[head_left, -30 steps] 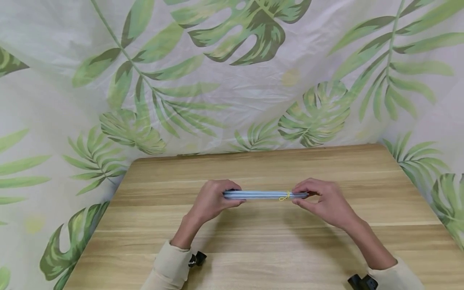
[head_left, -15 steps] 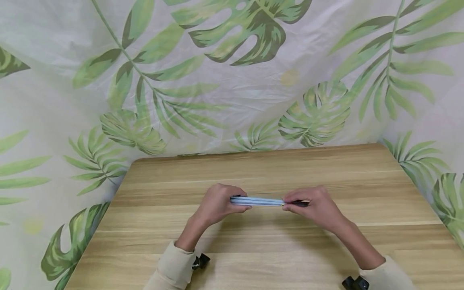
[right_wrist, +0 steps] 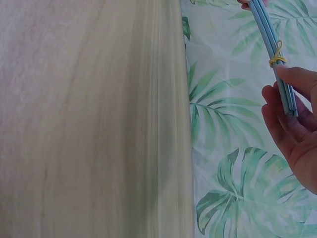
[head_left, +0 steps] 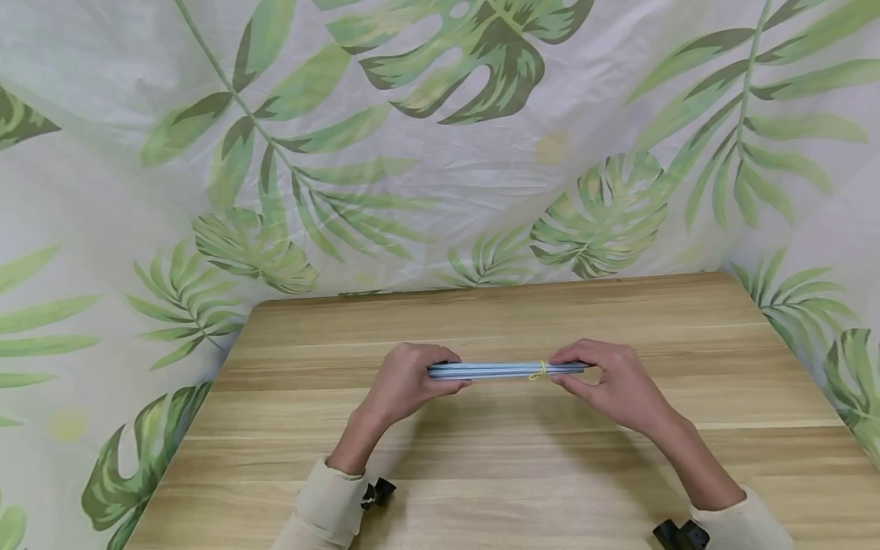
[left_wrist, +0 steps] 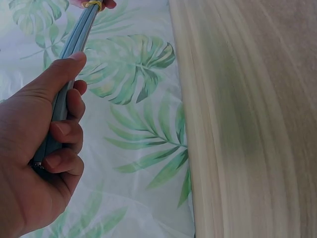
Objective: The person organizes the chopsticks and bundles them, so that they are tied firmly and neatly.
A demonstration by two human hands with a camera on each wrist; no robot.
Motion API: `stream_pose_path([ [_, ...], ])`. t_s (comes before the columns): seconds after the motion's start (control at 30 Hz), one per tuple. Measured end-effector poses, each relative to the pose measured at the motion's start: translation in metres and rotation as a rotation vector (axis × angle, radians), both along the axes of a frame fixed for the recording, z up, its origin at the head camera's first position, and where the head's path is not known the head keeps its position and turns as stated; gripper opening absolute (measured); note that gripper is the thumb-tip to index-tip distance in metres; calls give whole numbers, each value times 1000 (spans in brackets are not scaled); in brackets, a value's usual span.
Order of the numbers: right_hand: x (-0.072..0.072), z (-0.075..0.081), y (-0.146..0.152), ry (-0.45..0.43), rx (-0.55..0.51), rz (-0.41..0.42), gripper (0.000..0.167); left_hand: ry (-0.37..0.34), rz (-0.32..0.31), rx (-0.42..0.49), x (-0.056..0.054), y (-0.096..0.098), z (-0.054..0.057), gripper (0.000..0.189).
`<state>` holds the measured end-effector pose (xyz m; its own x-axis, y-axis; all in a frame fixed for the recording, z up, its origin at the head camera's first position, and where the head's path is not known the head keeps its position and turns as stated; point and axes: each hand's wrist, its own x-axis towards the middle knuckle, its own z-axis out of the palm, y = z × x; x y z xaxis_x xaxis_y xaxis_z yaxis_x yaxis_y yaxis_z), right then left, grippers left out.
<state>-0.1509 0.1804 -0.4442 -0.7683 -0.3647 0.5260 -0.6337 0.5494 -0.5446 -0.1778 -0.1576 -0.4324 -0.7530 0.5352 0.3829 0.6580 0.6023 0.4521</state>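
Observation:
In the head view a bundle of thin light-blue sticks [head_left: 491, 370] is held level above the table, between both hands. A yellow tie [head_left: 538, 370], with a small loop, goes round it near its right end. The left hand [head_left: 406, 382] grips the left end; in the left wrist view its fingers [left_wrist: 67, 131] curl round the sticks with the thumb along the top. My right hand [head_left: 615, 382] pinches the right end just beyond the tie. The right wrist view shows the thumb [right_wrist: 297, 77] on the bundle and the stick ends [right_wrist: 291, 111] poking past it.
Under the hands lies a wood-grain table [head_left: 481, 473]. Behind it and at both sides hangs a white cloth with green leaves [head_left: 474, 191]. Small black cameras [head_left: 378, 493] sit at the cuffs of the beige sleeves [head_left: 323, 504].
Half a second ago the right hand was further left, covering the tie, and both hands were slightly lower in view. Now it is back at the right end, and the tie shows again.

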Motion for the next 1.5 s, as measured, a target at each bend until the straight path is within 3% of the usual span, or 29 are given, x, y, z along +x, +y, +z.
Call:
stream_pose_path([
  [0.4,-4,-3,-5,22,-105,58,28,11,-9,67,3,5,-2,17],
  [0.67,-5,-4,-15,-69,-167,132,24,23,-26,64,3,11,-3,17],
  [0.9,-4,0,-19,-114,-92,94,31,26,-26,57,3,12,-2,17],
  [1.0,-4,4,-16,-87,-17,67,38,17,-15,57,3,12,-1,17],
  [1.13,-4,8,-9,-44,10,25,30,17,14,55,2,10,-1,17],
  [1.5,-4,7,-11,21,44,92,20,6,8,59,2,10,-3,17],
])
